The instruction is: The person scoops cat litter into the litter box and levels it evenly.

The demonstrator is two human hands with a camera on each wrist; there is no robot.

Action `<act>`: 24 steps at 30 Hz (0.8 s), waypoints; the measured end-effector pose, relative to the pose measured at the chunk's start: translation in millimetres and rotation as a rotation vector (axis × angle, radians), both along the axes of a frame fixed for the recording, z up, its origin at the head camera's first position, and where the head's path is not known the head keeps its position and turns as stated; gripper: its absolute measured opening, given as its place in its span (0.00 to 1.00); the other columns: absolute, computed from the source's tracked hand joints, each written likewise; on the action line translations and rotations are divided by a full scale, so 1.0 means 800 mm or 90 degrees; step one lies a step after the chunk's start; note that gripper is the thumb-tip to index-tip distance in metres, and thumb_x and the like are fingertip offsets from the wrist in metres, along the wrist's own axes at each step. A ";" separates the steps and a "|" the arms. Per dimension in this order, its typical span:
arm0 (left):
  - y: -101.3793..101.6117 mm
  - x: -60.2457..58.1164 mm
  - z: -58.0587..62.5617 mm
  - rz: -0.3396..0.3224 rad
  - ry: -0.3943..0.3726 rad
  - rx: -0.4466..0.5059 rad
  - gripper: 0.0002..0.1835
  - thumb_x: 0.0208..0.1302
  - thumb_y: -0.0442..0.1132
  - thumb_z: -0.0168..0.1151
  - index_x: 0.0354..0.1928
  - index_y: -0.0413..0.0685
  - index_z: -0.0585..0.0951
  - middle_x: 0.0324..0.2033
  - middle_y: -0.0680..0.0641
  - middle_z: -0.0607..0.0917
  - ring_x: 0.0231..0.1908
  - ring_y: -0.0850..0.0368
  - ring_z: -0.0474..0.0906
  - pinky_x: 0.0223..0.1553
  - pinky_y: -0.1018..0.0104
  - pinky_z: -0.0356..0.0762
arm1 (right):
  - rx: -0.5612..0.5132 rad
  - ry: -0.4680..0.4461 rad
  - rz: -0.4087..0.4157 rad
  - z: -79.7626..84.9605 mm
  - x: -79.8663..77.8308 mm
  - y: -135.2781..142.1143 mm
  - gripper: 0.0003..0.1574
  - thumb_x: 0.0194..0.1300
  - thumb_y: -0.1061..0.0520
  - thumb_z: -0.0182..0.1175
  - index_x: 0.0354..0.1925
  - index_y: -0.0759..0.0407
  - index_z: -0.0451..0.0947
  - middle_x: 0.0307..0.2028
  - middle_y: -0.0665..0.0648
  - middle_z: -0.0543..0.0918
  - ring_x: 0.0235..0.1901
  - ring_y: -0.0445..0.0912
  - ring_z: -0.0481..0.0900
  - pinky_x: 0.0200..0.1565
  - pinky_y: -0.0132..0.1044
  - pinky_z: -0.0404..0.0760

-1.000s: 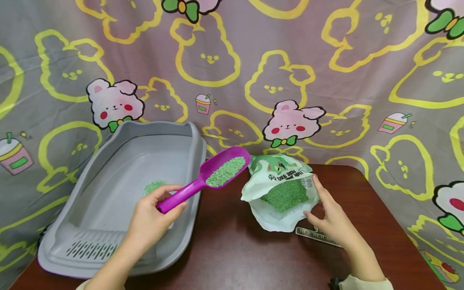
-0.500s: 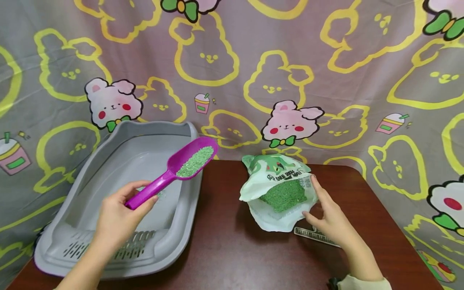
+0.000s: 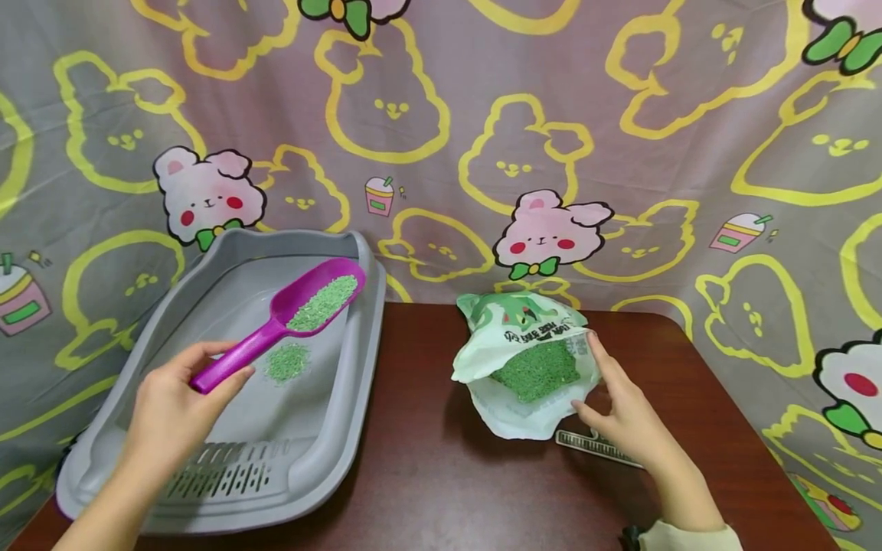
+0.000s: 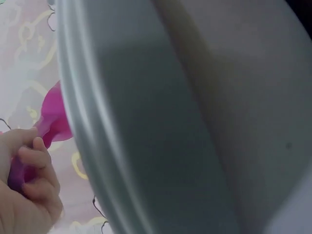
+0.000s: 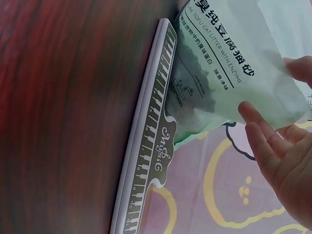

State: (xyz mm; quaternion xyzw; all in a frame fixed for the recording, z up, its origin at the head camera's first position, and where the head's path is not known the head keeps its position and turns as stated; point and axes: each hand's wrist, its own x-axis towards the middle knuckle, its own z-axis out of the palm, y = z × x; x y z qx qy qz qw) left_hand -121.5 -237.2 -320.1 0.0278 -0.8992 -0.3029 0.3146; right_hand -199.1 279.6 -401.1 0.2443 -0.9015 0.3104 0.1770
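Observation:
In the head view my left hand [image 3: 172, 405] grips the handle of a purple scoop [image 3: 279, 306], its bowl carrying green cat litter pellets. The scoop is held above a grey litter box [image 3: 358, 413], where a small patch of green pellets [image 3: 288, 362] lies on the floor. In the left wrist view the box wall hides part of the scoop [image 4: 54, 114]. My right hand [image 3: 630, 421] holds the right side of an open bag of tofu cat litter [image 3: 513, 417], thumb and fingers at its mouth. Green litter [image 3: 540, 371] shows inside the bag.
A ruler [image 5: 146, 141] with piano keys and "Music" on it is beside the bag, partly behind my right hand in the head view. Everything stands on a dark brown table [image 3: 427, 474]. A patterned curtain [image 3: 427, 99] hangs close behind.
My left hand has carried the loaded scoop left, from near the bag to over the litter box. My right hand has stayed at the bag.

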 end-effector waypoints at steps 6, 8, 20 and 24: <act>-0.011 0.002 0.002 0.014 -0.081 -0.048 0.19 0.62 0.45 0.70 0.53 0.48 0.80 0.24 0.47 0.85 0.17 0.70 0.70 0.18 0.67 0.62 | 0.003 0.002 -0.005 0.000 0.000 0.001 0.67 0.53 0.66 0.71 0.80 0.51 0.42 0.76 0.65 0.56 0.68 0.19 0.45 0.57 0.07 0.49; -0.016 0.002 0.003 0.032 -0.107 -0.064 0.20 0.63 0.48 0.69 0.53 0.48 0.79 0.26 0.45 0.87 0.17 0.68 0.69 0.19 0.66 0.61 | 0.004 0.001 -0.007 -0.001 0.000 0.001 0.67 0.53 0.66 0.71 0.80 0.51 0.42 0.76 0.65 0.56 0.68 0.19 0.46 0.57 0.07 0.49; -0.052 0.000 0.004 0.031 -0.205 -0.113 0.23 0.66 0.53 0.65 0.54 0.45 0.77 0.24 0.50 0.86 0.18 0.62 0.66 0.19 0.65 0.59 | -0.001 0.002 0.002 -0.003 0.000 0.001 0.67 0.53 0.67 0.71 0.80 0.50 0.42 0.75 0.66 0.56 0.68 0.18 0.45 0.59 0.08 0.48; -0.064 -0.004 0.005 0.016 -0.239 -0.115 0.24 0.67 0.55 0.63 0.55 0.45 0.76 0.24 0.51 0.86 0.18 0.61 0.66 0.19 0.64 0.60 | 0.000 0.001 0.001 -0.003 0.000 0.001 0.67 0.53 0.67 0.71 0.80 0.51 0.42 0.75 0.66 0.57 0.68 0.19 0.45 0.60 0.08 0.48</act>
